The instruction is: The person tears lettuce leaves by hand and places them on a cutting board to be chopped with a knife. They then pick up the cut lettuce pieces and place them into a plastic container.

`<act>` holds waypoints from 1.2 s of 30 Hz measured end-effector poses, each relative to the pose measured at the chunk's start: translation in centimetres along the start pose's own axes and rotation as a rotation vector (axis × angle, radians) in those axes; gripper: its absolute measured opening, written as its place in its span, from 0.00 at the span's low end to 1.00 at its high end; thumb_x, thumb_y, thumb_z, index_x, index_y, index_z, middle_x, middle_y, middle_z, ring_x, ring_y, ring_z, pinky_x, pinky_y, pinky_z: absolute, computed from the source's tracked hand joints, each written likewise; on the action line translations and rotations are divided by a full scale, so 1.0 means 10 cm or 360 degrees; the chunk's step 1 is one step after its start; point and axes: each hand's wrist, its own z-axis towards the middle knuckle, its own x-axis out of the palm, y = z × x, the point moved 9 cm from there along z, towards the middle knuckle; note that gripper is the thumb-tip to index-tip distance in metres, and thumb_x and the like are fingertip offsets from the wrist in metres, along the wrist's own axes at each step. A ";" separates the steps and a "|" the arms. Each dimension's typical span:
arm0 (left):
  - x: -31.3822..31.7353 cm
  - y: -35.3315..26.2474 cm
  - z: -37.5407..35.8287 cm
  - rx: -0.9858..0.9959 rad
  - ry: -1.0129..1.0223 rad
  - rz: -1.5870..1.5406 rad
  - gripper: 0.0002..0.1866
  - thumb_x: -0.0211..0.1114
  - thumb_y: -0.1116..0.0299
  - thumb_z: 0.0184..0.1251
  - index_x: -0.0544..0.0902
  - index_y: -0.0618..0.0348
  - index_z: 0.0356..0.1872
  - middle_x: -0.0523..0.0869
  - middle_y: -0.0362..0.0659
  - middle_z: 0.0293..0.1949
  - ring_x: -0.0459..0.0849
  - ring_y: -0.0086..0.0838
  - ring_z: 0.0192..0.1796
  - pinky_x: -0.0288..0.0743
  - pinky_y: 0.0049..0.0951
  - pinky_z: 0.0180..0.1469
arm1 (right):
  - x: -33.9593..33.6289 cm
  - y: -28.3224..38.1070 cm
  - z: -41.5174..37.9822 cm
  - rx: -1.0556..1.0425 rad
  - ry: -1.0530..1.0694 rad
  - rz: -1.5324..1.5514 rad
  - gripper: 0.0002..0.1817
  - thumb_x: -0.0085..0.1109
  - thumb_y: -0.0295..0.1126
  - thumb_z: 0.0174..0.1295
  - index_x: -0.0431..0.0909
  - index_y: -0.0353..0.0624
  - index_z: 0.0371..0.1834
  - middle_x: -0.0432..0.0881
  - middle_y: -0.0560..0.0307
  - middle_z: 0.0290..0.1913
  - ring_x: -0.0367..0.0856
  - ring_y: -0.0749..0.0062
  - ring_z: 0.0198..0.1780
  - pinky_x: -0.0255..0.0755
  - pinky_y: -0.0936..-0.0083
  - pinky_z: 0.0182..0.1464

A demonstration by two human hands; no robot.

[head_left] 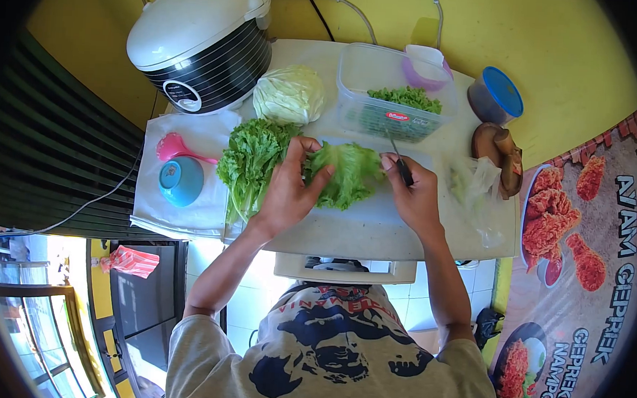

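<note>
A loose green lettuce leaf (pixel 349 173) is stretched between my two hands over a pale cutting board (pixel 398 212). My left hand (pixel 295 185) has its thumb and curled fingers at the leaf's left end. In my right hand (pixel 414 195) is a knife (pixel 404 170) with a black handle, its blade pointing away from me. The fingertips of that hand also touch the leaf's right edge. Just left of my left hand lies a bunch of curly lettuce (pixel 252 159). Behind the board, a clear plastic container (pixel 356 104) holds cut lettuce (pixel 408 98).
A cabbage (pixel 289 95) and a rice cooker (pixel 200 45) stand at the back left. On the left are a blue bowl (pixel 181 182) and a pink ladle (pixel 179 148). To the right lie a plastic bag (pixel 481 197), a brown wooden object (pixel 488 141) and a blue-lidded tub (pixel 498 94).
</note>
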 end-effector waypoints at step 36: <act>0.34 -0.14 0.00 -0.0179 0.0437 -0.0395 0.39 0.76 0.78 0.70 0.70 0.52 0.80 0.84 0.42 0.61 0.86 0.22 0.54 0.83 0.26 0.52 | 0.00 0.12 -0.03 0.0066 0.0216 0.0125 0.11 0.72 0.29 0.71 0.87 0.35 0.51 0.83 0.62 0.28 0.74 0.85 0.32 0.70 0.78 0.36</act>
